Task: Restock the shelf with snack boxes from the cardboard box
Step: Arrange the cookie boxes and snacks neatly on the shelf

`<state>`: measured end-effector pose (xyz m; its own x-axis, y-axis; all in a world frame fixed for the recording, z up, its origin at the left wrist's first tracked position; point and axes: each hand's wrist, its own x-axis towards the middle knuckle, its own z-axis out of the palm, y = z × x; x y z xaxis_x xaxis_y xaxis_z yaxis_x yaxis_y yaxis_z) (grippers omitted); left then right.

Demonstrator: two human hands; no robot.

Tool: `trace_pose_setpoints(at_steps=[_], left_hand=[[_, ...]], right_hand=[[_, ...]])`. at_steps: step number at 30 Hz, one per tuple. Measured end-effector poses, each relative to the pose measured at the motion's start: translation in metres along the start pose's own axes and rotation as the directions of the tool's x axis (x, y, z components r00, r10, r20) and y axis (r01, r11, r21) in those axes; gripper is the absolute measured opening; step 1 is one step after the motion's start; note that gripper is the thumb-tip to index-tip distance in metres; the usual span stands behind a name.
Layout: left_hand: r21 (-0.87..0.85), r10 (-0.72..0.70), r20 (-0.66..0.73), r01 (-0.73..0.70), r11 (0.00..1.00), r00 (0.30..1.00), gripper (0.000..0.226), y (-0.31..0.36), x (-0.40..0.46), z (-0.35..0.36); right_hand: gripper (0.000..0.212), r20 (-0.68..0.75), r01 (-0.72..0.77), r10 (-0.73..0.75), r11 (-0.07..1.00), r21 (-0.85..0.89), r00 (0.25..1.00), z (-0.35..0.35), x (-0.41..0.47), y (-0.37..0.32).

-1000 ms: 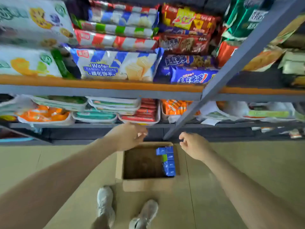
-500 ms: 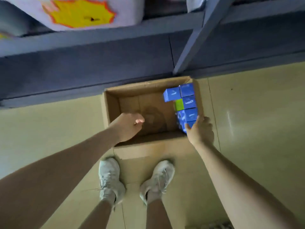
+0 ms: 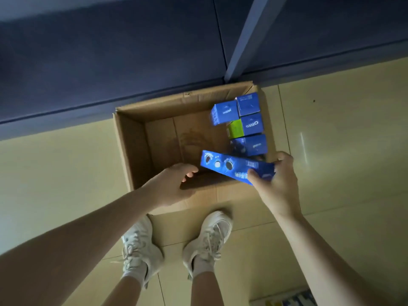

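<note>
While the right hand [image 3: 278, 181] grips one end of a long blue Oreo box [image 3: 236, 167] tilted across the near right corner of the cardboard box [image 3: 130, 149], the left hand [image 3: 174, 184] hovers beside it, fingers loosely spread, holding nothing.

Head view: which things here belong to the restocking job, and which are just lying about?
Job:
- cardboard box
- blue snack box, gripped by the right hand
- upright snack boxes in the box
- left hand, reaching in, holding nothing
- shelf base

Just lying about:
- striped item, bottom edge
</note>
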<state>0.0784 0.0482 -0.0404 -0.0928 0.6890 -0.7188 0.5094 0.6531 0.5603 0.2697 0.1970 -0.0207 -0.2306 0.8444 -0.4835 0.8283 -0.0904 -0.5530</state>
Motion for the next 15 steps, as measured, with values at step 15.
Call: trace_pose_setpoints(at_steps=[15], left_hand=[[-0.096,-0.230,-0.061,0.224,0.970,0.971,0.060,-0.038,-0.018,-0.001]], right_hand=[[0.049,0.049,0.104,-0.093,0.930,-0.353,0.994,0.021,0.044,-0.010]])
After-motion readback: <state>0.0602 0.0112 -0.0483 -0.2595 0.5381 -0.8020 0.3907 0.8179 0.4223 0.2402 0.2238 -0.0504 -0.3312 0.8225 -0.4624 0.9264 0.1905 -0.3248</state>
